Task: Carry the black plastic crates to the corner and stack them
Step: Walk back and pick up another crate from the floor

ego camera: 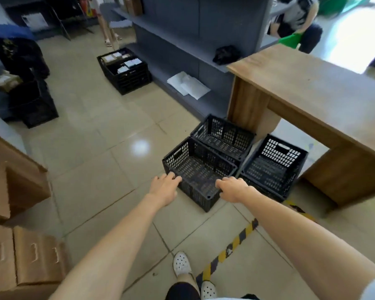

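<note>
Task status: early stage, as far as the view shows. No crate is lifted, and no finished stack in a corner is visible.

Both hands are on the near crate [198,169], which sits on the floor [95,137] beside the table [312,94]. The left hand [164,187] rests on its near-left rim, fingers curled over the edge. The right hand [232,189] is closed around the near-right rim. The grip appears set for a lift.

Containers:
- Near crate: empty.
- Second crate [224,137]: directly behind the near crate, touching it, empty.
- Third crate [273,165]: just to the right, partly under the table, empty. It seems to sit on another crate; this cannot be confirmed.
- Far crate [125,70]: by the shelf unit [182,40], well apart, holds boxes.

Remaining: carry and stack all of them.
</note>
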